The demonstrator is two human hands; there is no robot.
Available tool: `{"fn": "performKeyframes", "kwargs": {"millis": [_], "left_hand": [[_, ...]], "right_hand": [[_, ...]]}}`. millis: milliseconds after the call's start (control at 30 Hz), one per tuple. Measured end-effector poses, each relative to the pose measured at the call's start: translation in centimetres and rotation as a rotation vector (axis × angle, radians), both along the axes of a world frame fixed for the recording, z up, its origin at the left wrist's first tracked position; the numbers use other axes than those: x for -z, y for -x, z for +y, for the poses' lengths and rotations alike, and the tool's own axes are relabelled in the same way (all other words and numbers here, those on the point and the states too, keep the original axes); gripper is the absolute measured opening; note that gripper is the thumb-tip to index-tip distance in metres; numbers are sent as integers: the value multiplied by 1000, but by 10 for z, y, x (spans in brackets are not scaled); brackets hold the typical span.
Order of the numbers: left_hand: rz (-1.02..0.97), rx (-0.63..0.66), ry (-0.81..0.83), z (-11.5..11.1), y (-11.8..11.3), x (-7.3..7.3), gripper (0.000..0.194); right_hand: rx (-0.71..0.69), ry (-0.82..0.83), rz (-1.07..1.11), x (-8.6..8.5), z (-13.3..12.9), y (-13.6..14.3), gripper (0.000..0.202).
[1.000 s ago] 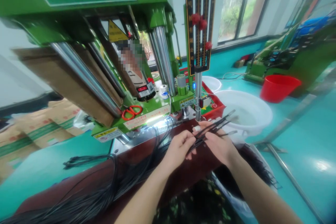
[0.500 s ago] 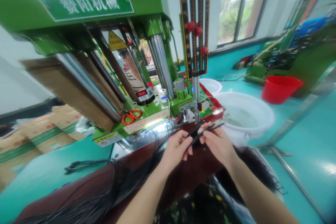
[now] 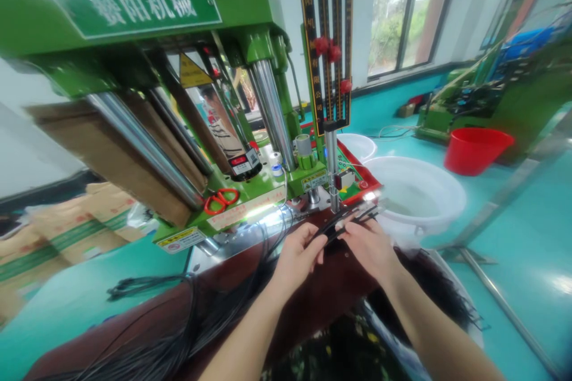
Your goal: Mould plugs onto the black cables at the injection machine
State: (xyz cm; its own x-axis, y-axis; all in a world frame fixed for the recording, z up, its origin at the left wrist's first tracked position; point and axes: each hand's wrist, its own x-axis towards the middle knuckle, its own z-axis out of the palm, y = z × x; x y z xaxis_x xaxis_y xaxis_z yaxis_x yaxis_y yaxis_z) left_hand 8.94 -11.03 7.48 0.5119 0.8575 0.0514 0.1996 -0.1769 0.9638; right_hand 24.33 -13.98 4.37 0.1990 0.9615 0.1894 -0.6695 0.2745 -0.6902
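My left hand is closed around a small bunch of thin black cables above the front of the brown table. Just to its right, my right hand pinches the same cables close to their ends, which stick out past the fingers. Something small and pale shows at the right fingertips, too blurred to name. Left of my hands, a large heap of black cables lies along the table, some strands running up to the machine's metal plate.
A green press machine stands ahead, with orange-handled scissors on its ledge. To the right are a white tub, a red bucket and a metal stand. Paper sacks are stacked at left.
My right hand has closed in more on the cables, its fingers curling lower. The left hand keeps its grip. The whole view has shifted slightly.
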Motion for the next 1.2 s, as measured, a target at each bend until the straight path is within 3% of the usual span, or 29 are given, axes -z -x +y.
{"fn": "performKeyframes", "kwargs": {"millis": [533, 733, 900, 1033, 1200], "left_hand": [[-2, 94, 107, 11, -5, 9, 27], [-6, 83, 47, 8, -2, 1, 26], [-3, 74, 55, 7, -1, 2, 25], [-31, 69, 63, 9, -4, 5, 24], [-33, 49, 28, 9, -7, 6, 24]], "right_hand": [[99, 175, 281, -7, 3, -4, 13], [168, 97, 361, -9, 10, -5, 14], [308, 41, 414, -16, 11, -21, 12], [190, -2, 367, -17, 6, -28, 12], [-48, 8, 305, -10, 1, -14, 13]]}}
